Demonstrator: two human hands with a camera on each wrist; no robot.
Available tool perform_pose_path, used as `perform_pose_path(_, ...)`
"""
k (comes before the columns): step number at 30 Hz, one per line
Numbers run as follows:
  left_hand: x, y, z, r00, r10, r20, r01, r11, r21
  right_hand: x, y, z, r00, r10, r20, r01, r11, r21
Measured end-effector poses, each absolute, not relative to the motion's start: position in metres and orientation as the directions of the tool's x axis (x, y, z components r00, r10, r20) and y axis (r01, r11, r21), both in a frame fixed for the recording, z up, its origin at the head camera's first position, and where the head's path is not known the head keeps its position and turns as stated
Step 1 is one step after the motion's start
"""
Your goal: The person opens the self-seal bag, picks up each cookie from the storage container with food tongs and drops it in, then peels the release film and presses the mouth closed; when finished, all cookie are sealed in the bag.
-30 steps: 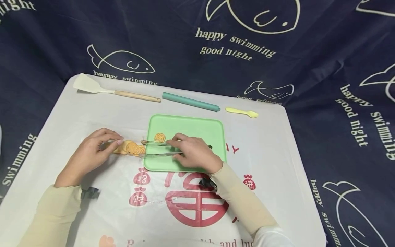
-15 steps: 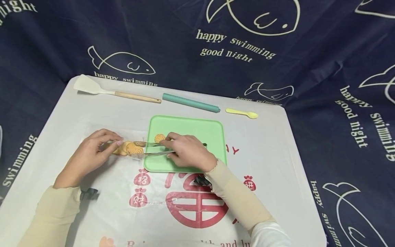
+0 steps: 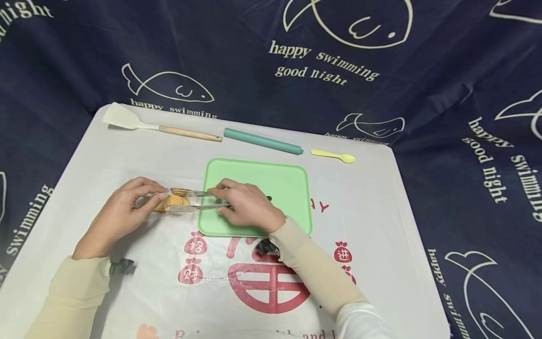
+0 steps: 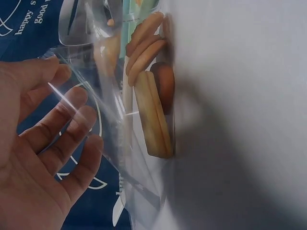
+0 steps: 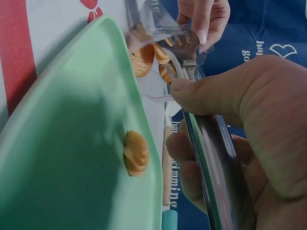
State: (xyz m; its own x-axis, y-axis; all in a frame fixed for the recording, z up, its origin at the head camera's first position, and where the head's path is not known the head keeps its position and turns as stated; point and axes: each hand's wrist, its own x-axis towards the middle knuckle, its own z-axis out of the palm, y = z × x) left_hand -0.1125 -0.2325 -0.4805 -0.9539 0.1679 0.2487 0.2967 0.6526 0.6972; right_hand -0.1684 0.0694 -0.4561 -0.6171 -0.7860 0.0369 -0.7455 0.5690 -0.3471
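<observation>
Red print on the tabletop (image 3: 372, 207) lies on the near side of the green tray (image 3: 275, 174), and both sleeved forearms come in from that side. The right hand (image 3: 250, 205) grips metal tongs (image 5: 218, 167), its thumb on one side and fingers on the other. The tongs' arms stand apart, probably to leave room for a cookie between them; their far ends extend past the tray's left edge, to the mouth of a clear bag (image 4: 115, 115). Whether they touch anything there, I cannot tell.

That bag is on the left of the tray, with several cookies (image 4: 152, 115) inside. The left hand (image 3: 123, 214), farther left of the tray, pinches its film between thumb and fingertips, seemingly to steady it and hold the mouth apart. The other fingers are bent and spread behind the film. The right forearm slants over the tray's near edge, back of the hand up; the left wrist bends toward the tray.

A swirled cookie (image 5: 136, 153) sits on the tray, inside its left rim. Beyond the tray's far edge a spatula (image 3: 169, 131), a teal rod (image 3: 263, 141) and a yellow spoon (image 3: 332, 155) lie in a row, perhaps set aside to leave working room, with a navy cloth (image 3: 245, 84) behind.
</observation>
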Motion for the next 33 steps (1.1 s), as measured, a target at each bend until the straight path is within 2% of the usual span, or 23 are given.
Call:
perform_pose_path(12,-0.113,-0.233,-0.482,-0.953,0.164,0.255,0.299,0.655,0.694,-0.174,0.065,-0.461,-0.621,-0.783,0.042,-0.741,0.569,-0.356)
perform_pose_path(22,-0.114,-0.234,-0.485,-0.954,0.158,0.256,0.295,0.666,0.685,-0.179,0.064,-0.463,-0.618,-0.786,-0.005,-0.726,0.573,-0.380)
perform_pose_path(33,-0.117,-0.236,-0.485,-0.962,0.139,0.233,0.265,0.664,0.699,-0.171,0.106,-0.453,-0.671,-0.740,0.037,-0.680,0.595,-0.427)
